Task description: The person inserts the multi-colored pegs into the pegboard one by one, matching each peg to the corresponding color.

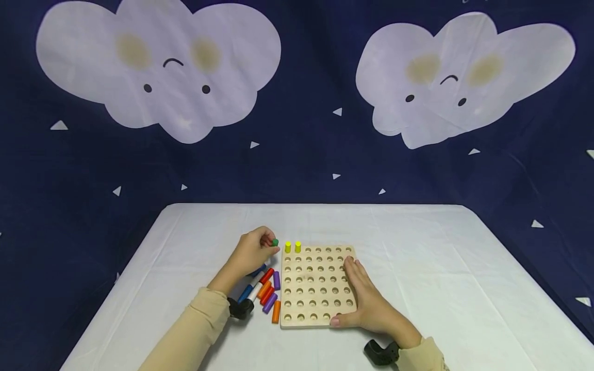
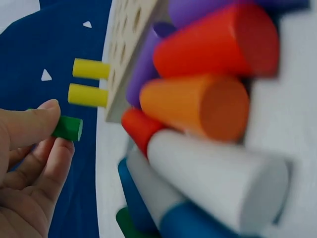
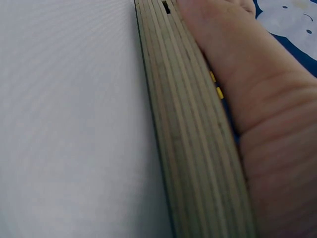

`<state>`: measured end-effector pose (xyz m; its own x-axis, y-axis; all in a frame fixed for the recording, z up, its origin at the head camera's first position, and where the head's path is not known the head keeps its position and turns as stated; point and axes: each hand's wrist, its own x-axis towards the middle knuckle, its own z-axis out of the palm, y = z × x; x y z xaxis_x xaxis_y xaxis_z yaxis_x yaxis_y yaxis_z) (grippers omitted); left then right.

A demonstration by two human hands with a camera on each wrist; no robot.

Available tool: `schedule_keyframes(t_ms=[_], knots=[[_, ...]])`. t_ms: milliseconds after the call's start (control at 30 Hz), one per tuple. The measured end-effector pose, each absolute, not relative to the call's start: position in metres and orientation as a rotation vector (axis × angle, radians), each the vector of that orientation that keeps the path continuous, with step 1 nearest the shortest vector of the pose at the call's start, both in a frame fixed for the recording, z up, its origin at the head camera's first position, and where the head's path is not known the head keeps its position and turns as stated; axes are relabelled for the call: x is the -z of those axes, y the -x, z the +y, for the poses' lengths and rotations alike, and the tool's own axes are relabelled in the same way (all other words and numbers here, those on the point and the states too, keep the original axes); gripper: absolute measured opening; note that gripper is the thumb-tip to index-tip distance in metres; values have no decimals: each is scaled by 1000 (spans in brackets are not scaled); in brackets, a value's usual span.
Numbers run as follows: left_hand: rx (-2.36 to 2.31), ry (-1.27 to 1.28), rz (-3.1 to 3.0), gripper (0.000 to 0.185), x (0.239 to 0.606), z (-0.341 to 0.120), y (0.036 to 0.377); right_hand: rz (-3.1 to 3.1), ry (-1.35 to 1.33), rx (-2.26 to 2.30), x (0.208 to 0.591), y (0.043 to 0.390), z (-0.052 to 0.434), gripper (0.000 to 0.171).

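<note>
pinched between your left hand's (image 1: 250, 251) thumb and fingertips, the green peg (image 1: 275, 242) hovers just left of the pegboard's (image 1: 317, 286) far corner, near two yellow pegs (image 1: 292, 247). your right hand (image 1: 368, 301) lies flat on the board. loose pegs (image 1: 266, 293) crowd the board's left edge.

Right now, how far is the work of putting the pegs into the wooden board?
Just begun. Two yellow pegs stand in the far row of the wooden board; the other visible holes are empty. The left hand pinches a green peg near the board's far left corner, while the right hand rests flat on the board. Loose pegs lie left of it.
</note>
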<state>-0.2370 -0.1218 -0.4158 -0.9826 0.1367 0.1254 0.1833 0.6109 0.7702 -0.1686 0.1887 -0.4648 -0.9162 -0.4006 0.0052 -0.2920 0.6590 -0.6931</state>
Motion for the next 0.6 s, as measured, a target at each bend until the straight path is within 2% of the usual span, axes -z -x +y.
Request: schedule_keyframes(t_ms=[600], knots=[[1388, 384, -2712, 17, 415, -89, 237, 2739, 585, 1100, 464, 169, 189, 145]])
